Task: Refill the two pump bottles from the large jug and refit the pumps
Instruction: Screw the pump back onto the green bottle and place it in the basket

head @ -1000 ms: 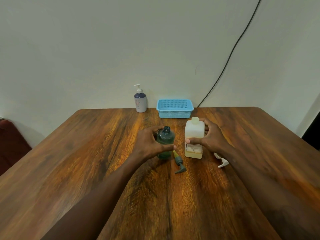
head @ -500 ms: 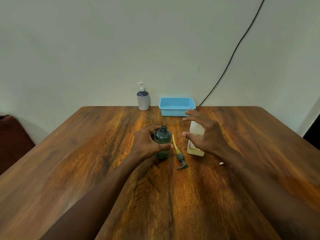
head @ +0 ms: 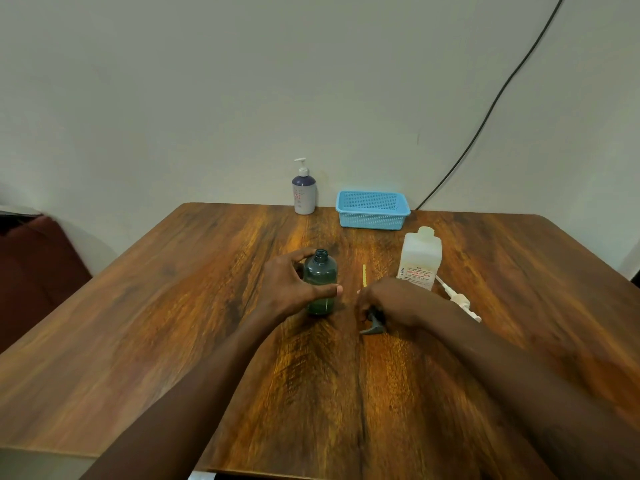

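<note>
Jug [head: 420, 259] stands uncapped right of centre on the table [head: 173, 341], well in from every edge. Bottle [head: 320, 282] stands upright and open-necked to its left, with the left hand [head: 289, 285] wrapped round it. Right hand [head: 391, 303] curls onto the grey pump [head: 372, 325] between them. White pump [head: 459, 301] lies just right of the jug.

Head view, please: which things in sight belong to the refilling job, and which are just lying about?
Job: green bottle, grey pump, white bottle, white pump.
Lying about: blue basket, purple-topped dispenser, black cable.
</note>
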The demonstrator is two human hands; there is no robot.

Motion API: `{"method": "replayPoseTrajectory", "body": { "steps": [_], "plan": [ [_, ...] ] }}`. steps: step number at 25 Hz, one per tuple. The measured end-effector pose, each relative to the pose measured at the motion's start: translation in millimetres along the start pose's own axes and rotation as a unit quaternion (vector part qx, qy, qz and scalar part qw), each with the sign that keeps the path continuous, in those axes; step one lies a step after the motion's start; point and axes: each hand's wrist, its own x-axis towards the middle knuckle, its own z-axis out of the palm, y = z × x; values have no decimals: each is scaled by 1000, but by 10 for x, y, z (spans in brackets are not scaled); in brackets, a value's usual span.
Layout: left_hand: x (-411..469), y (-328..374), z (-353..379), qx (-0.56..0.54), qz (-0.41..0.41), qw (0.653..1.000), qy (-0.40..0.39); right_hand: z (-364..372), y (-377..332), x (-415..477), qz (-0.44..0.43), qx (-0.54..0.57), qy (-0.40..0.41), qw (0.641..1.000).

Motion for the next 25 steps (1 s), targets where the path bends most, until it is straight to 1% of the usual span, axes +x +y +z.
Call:
{"method": "replayPoseTrajectory", "body": {
  "steps": [2,3,4,5,7,9,12,14,16,19,21,25],
  "plan": [
    [-13,-5,-11,-2,2,1000,0,-30,-41,10,-3,-7,8,1000],
    [-20,1,-14,-5,3,1000,0,-51,-62,1,-3,9,28,1000],
    [-25,9,-19,-9,2,1000,0,-69,-71,-8,0,44,64,997],
    [-25,20,-26,-13,3,1000,2,-105,-95,-24,-4,91,122,988],
    [-29,23,-38,-13,-2,1000,11,-194,-130,-36,-16,170,254,952],
    [-29,19,-50,-14,-12,1000,15,-307,-187,-18,-15,243,359,901],
    [-25,-9,-47,-11,-12,1000,11,-494,-268,48,24,355,450,819],
    [-23,-19,-31,-1,-10,1000,5,-608,-284,74,22,410,481,775],
    [-27,-22,-19,16,-14,1000,1,-690,-299,90,6,439,496,749],
    [-14,-22,-6,15,-19,1000,-5,-747,-345,85,-8,450,512,732],
    [-10,-13,9,9,-19,1000,-9,-762,-377,89,-18,474,508,719],
    [-27,43,29,-4,-17,999,-27,-771,-430,79,-21,482,509,713]
  ]
}}
